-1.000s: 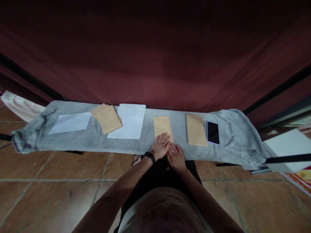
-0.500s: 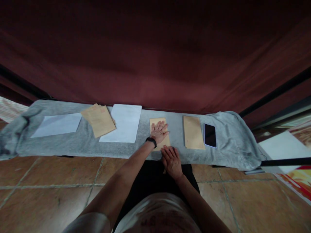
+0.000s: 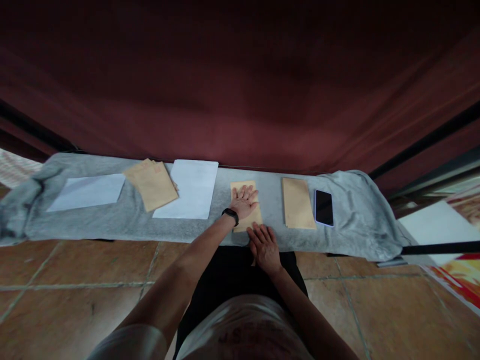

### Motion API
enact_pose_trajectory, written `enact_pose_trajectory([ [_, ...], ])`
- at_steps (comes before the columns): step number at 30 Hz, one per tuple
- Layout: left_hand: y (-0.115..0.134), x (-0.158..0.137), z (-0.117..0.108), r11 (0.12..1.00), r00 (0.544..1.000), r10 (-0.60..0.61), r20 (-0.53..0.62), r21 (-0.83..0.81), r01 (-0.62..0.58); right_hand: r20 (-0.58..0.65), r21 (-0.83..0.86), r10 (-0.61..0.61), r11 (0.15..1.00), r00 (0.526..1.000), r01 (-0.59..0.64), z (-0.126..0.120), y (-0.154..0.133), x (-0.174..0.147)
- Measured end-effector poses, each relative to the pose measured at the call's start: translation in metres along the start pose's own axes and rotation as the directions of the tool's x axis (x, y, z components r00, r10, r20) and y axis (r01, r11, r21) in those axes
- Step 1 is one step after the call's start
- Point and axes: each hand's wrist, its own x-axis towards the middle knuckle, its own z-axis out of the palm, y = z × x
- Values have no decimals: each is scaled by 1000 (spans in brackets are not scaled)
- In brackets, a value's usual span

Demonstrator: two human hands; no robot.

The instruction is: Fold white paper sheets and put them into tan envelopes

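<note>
In the head view, the left hand (image 3: 243, 205) lies flat, fingers spread wide, on a tan rectangular paper envelope (image 3: 254, 218) just below the frame's centre. The right hand (image 3: 265, 250), fingers narrowly parted, meets its lower edge; whether it pinches, I cannot tell. Uneven pressing could crease the paper or skid it across the soft grey plush cloth (image 3: 273, 202).

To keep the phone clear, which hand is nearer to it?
Right. The right hand is by the near edge of the middle envelope, left of the phone; the left hand lies on that envelope, farther left.
</note>
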Motion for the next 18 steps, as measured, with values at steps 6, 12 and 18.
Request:
enact_pose_trajectory([
  [6, 2, -38, -1, 996, 996, 78, 48, -37, -77, -19, 6, 0, 1000, 1000, 0, 3, 0, 0],
  [12, 12, -81, 8, 991, 994, 111, 4, -74, -110, -39, -6, -21, 1000, 999, 21, 6, 1, -1],
  [18, 21, -125, 13, 978, 974, 205, -100, -24, -208, -23, -11, -46, 999, 999, 46, 9, 3, -4],
])
